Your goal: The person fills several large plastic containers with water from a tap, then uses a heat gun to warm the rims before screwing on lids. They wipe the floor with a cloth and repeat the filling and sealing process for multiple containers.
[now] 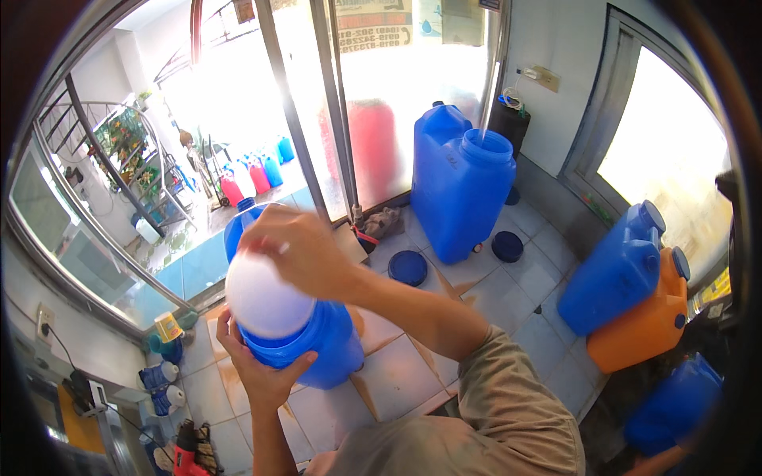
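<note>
A blue plastic water container [333, 351] stands on the tiled floor before me, its wide round mouth towards me. Over that mouth a white round lid or disc [271, 294] stands tilted. My left hand [262, 363] cups the neck of the container from the near side, thumb on the right and fingers on the left. My right hand [292, 250] is at the upper edge of the white disc, blurred, with its fingers bent; whether they pinch the disc cannot be made out. Two dark blue screw caps [408, 268] lie on the floor to the right.
A tall blue container [458, 190] with an uncapped mouth stands ahead, a clear tube or stream above it. A blue container [613, 268] and an orange one [640, 321] stand at the right. At lower left lies a red heat gun or drill [187, 452]. Another person's arm [661, 461] shows lower right.
</note>
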`<state>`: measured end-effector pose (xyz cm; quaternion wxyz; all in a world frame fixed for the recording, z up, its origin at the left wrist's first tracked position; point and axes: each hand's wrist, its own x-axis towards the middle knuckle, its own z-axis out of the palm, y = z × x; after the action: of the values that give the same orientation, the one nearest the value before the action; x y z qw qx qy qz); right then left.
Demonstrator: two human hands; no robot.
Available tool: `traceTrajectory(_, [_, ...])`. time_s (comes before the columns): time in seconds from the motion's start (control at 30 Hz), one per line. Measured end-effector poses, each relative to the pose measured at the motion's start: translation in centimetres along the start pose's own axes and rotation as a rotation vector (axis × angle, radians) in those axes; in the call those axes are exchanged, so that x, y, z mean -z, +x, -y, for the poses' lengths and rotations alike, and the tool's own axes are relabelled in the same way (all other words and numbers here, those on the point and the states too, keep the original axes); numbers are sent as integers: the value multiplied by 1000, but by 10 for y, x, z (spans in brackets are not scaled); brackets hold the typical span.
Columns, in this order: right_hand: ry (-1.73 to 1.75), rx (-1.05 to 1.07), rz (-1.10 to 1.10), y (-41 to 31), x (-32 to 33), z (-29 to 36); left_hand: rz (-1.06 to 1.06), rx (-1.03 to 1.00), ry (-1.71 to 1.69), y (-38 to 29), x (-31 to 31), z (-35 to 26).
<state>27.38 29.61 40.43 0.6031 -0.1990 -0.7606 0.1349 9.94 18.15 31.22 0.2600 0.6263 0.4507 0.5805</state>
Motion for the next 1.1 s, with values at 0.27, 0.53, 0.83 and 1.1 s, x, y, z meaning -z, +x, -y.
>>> traceTrajectory(0.27, [-476, -755, -300, -171, 119, -214, -7, -20, 6, 3, 5, 6])
traceTrajectory(0.53, [-999, -583, -371, -274, 90, -303, 98, -18, 26, 6, 9, 6])
traceTrajectory(0.83, [-718, -1257, 240, -185, 33, -323, 95, -19, -45, 67, -6, 37])
traceTrajectory(1.1, [-794, -973, 234, -137, 59, -249, 25, -106, 189, 90, -23, 52])
